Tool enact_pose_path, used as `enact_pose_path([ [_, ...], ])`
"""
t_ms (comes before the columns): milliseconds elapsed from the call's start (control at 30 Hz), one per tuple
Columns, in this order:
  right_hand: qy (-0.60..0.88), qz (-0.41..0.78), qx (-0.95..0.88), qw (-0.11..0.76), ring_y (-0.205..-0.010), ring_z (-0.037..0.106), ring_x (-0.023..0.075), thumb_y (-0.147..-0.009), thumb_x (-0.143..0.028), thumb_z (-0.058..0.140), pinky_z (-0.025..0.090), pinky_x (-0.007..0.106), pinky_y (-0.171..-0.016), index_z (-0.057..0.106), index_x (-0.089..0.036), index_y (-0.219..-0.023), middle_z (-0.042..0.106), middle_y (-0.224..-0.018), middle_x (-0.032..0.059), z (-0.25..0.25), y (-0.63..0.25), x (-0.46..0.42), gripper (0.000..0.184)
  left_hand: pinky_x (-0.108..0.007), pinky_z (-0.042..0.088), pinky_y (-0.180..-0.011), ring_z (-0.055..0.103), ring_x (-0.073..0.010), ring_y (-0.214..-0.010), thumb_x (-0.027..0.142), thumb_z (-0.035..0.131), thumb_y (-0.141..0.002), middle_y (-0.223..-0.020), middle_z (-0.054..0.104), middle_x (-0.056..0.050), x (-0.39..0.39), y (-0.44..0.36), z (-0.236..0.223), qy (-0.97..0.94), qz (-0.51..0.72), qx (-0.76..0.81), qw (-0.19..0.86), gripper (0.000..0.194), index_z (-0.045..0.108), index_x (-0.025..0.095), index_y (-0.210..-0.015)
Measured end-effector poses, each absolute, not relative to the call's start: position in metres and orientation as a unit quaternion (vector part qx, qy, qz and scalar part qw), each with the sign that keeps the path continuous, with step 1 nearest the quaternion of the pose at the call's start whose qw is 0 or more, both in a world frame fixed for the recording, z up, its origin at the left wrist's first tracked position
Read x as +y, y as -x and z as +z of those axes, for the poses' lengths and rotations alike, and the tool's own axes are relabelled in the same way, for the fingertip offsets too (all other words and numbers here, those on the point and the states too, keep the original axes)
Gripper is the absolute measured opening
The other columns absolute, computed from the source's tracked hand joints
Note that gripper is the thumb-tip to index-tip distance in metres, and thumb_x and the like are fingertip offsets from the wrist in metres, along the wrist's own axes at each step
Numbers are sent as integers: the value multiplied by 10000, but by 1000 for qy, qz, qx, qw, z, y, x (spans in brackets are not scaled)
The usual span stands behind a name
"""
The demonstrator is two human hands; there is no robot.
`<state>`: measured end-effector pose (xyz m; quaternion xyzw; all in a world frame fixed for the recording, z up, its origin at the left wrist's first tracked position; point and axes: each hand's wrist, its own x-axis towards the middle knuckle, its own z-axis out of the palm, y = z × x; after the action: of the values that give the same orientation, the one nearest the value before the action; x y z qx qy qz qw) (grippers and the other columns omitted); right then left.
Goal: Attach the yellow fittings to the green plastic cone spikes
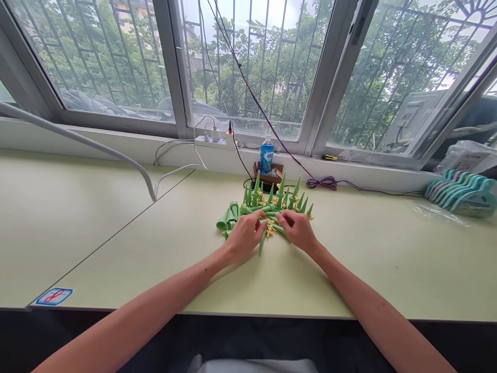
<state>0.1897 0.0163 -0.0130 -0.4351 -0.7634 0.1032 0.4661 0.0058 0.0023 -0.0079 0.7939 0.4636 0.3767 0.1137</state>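
A pile of green cone-shaped plastic spikes [272, 199] with small yellow parts [269, 228] lies on the pale green table [349, 269], some standing upright, some lying flat. My left hand [244, 235] rests on the near left of the pile, fingers curled on a green spike [263, 242] that points towards me. My right hand [298, 228] is on the near right of the pile, fingers bent and pinching at green pieces. What exactly the right fingers hold is too small to make out.
A blue drink bottle [266, 154] stands behind a small brown box [269, 178] at the window sill. Cables [322, 182] and a charger [215, 135] run along the sill. A stack of teal plastic pieces [462, 191] lies at the far right. A white cable [116, 153] crosses the left table.
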Motion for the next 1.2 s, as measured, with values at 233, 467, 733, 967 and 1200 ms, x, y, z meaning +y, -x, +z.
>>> enact_pose_path([
  [233,448,97,-764,455,-505,307,88,-904,-361,485,261,227,-501,443,-182,-616,356,-526,-55,-14,-191,17,342,-228,344,-549,488,-112,-525,298,491,-899,-643,597,11,0,-7,-8,-795,374,464,117,161,604,184,-899],
  [467,455,92,-772,434,-500,361,93,-900,-346,503,295,231,-514,508,-181,-649,433,-536,-49,-14,-192,17,301,-236,350,-561,500,-117,-538,290,491,-890,-651,606,5,-1,-6,-6,-793,373,468,115,168,616,180,-911],
  [733,405,64,-832,374,-767,533,176,-854,-225,605,398,318,-762,682,-188,-790,627,-750,35,-14,-193,21,107,-248,366,-555,522,-133,-547,290,487,-884,-665,623,-9,-1,-7,-6,-793,377,464,117,180,627,182,-921],
  [967,420,51,-843,332,-880,514,203,-836,-236,676,376,372,-839,743,-234,-883,599,-854,49,-21,-194,24,82,-245,364,-553,518,-127,-539,287,490,-882,-664,613,-1,0,-7,-8,-794,370,467,119,168,621,186,-910],
  [1200,412,41,-849,330,-894,499,208,-860,-288,655,362,371,-828,750,-268,-924,597,-873,51,-26,-192,27,116,-246,367,-556,527,-132,-555,290,492,-884,-663,608,-4,-1,-7,-8,-795,371,464,119,168,619,185,-916],
])
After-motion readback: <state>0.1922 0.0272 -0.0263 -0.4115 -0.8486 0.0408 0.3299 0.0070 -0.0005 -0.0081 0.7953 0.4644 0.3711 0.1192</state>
